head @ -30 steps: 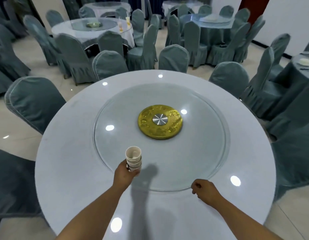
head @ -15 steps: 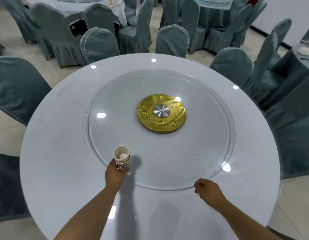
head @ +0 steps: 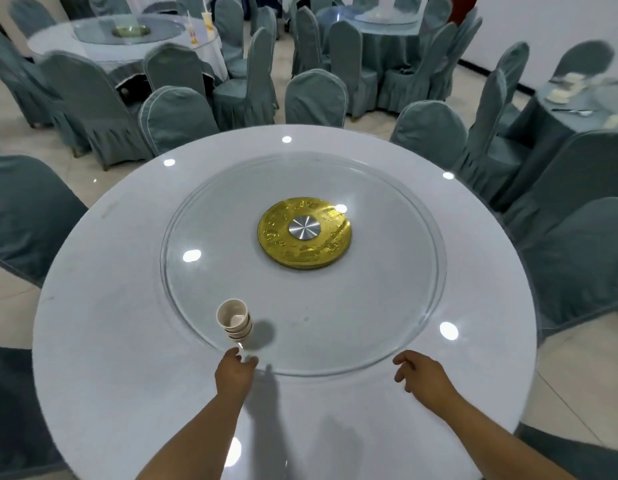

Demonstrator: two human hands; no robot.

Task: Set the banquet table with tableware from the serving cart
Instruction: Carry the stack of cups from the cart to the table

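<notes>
A stack of nested cups (head: 235, 322), the top one seemingly empty, stands lower centre on the glass turntable (head: 387, 306) near its rim. The left hand (head: 234, 372) pinches something small and pale just below it; what it is, I cannot tell. The right hand (head: 423, 375) hovers with loosely curled fingers, lower right over the table (head: 110, 341)

I can read no text, label, brand or number here. The gold disc (head: 304, 233) at the centre of the glass turntable (head: 387, 306) carries raised markings around its rim, but they are too small and blurred to make out.
</notes>
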